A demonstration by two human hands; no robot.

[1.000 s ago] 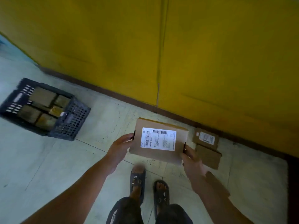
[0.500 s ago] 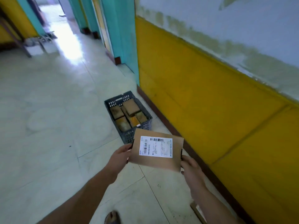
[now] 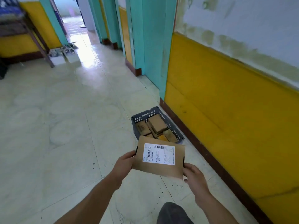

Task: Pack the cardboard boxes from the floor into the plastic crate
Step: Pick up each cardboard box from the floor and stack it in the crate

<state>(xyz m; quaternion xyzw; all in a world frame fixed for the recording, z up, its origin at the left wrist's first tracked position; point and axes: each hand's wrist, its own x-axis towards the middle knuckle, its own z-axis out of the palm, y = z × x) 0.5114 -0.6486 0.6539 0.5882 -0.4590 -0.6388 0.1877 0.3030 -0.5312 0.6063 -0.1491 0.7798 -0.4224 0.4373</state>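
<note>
1. A flat brown cardboard box [image 3: 159,156] with a white barcoded shipping label [image 3: 159,153] on its top face is held in the air in front of the person, label up, above the pale tiled floor [image 3: 64,126].
2. The left hand [image 3: 123,164] grips the box's left edge, fingers curled beneath it and thumb along the side.
3. The right hand [image 3: 195,177] grips the near right corner, thumb on top and fingers tucked under.
4. Just beyond the held box, a dark grey slotted plastic crate [image 3: 146,114] sits on the floor, several smaller brown cardboard boxes [image 3: 157,125] lying inside it.
5. The crate stands near the yellow lower wall [image 3: 226,110] and its dark brown skirting [image 3: 210,159].
6. A teal door frame [image 3: 153,46] rises further along the corridor.
</note>
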